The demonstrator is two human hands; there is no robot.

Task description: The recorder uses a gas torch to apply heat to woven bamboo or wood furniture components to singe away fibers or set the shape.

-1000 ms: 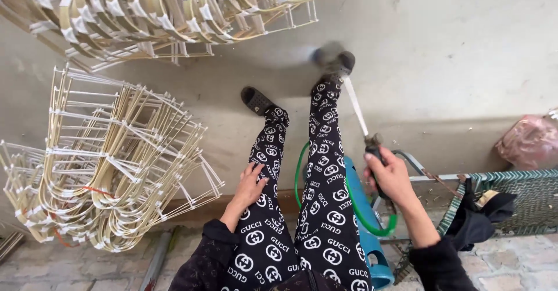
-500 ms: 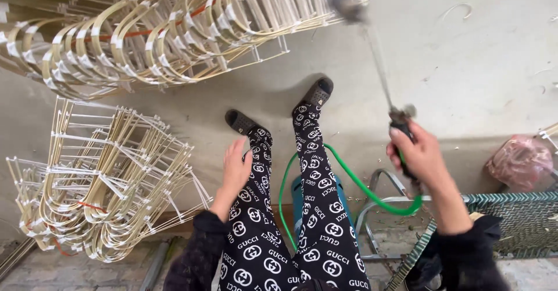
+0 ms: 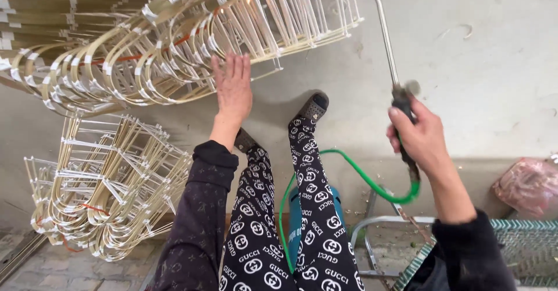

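Observation:
My right hand (image 3: pixel 421 137) grips the dark handle of a long metal torch wand (image 3: pixel 386 38) that points up and away, its head at the top edge. A green hose (image 3: pixel 349 172) runs from the handle down between my legs. My left hand (image 3: pixel 232 87) is stretched forward with flat, spread fingers, just under a bundle of pale bent cane frames (image 3: pixel 174 29) at the upper left; whether it touches them I cannot tell. My legs in black patterned trousers (image 3: pixel 273 209) extend forward, feet in dark slippers.
A second stack of bent cane frames (image 3: pixel 104 186) lies at the left on the concrete floor (image 3: pixel 494 64). A pink plastic bag (image 3: pixel 532 186) sits at the right, beside a green woven seat with metal frame (image 3: pixel 517 244). A blue object (image 3: pixel 296 221) shows between my legs.
My left hand has left my thigh and risen forward to the upper cane bundle. My right hand has lifted the torch wand higher and further right, and the view has tilted up.

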